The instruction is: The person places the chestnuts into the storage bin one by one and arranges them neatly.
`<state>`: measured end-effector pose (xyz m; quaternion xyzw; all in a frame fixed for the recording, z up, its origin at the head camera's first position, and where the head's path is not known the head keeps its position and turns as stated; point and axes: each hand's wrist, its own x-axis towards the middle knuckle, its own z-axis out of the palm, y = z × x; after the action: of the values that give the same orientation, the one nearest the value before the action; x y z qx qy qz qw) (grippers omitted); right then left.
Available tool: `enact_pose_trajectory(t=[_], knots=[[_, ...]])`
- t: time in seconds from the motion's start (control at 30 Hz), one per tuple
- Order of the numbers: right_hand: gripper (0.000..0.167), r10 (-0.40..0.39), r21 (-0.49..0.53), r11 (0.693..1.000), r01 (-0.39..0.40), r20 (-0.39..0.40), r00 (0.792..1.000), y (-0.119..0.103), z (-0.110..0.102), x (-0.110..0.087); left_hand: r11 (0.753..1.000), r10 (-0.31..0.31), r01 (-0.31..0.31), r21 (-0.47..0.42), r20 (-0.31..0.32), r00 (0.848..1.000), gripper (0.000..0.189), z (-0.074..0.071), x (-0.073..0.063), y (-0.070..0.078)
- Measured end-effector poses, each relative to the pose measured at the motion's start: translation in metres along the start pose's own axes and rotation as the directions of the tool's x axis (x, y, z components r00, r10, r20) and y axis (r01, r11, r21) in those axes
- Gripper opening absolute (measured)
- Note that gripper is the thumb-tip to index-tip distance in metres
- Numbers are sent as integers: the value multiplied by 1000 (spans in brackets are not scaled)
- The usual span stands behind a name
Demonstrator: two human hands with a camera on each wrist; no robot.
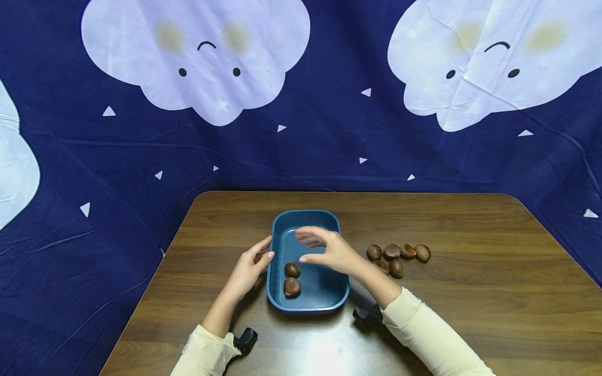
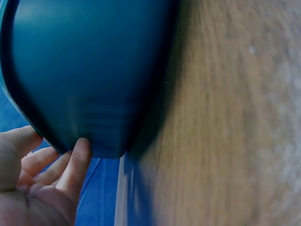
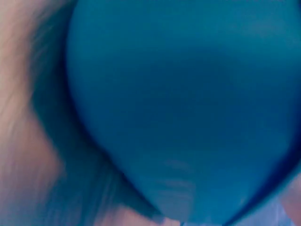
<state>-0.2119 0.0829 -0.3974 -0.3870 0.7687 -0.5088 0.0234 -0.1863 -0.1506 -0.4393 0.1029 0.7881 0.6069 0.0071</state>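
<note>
A blue rectangular tray (image 1: 308, 309) stands on the table with two brown chestnuts inside, one chestnut (image 1: 292, 270) touching the other chestnut (image 1: 292, 287) near its left wall. My left hand (image 1: 247, 269) is at the tray's left side, its extended fingertips against the outer wall in the left wrist view. Over the tray's interior hovers my right hand (image 1: 331, 251), thumb and fingers apart and nothing between them. The blurred right wrist view is filled mostly by the tray's outer wall (image 3: 188, 103).
Several more chestnuts (image 1: 392, 251) lie grouped on the wooden table (image 1: 470, 292), right of the tray. A dark blue curtain (image 1: 329, 141) with white clouds hangs behind the table's far edge. Black devices sit at both wrists.
</note>
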Motion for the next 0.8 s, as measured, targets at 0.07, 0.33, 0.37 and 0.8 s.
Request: enact_pose_trajectory(t=[0.07,0.33,0.37,0.8], knots=[[55,-10,-18,1000,10,-11,1000,8,-6,-5,1000,-6,6,-1,2,1000,43,0,-2,7],[59,-43,-54,998,37,-106,993,-9,-29,-30,1000,-12,12,0,6,1000,42,2,-7,26],[59,-45,-67,997,37,-117,992,-10,-31,-33,1000,-12,11,5,4,1000,42,2,-7,26],[61,49,-178,980,-93,-237,970,5,-66,-89,1000,-9,9,7,13,1000,43,0,-8,27]])
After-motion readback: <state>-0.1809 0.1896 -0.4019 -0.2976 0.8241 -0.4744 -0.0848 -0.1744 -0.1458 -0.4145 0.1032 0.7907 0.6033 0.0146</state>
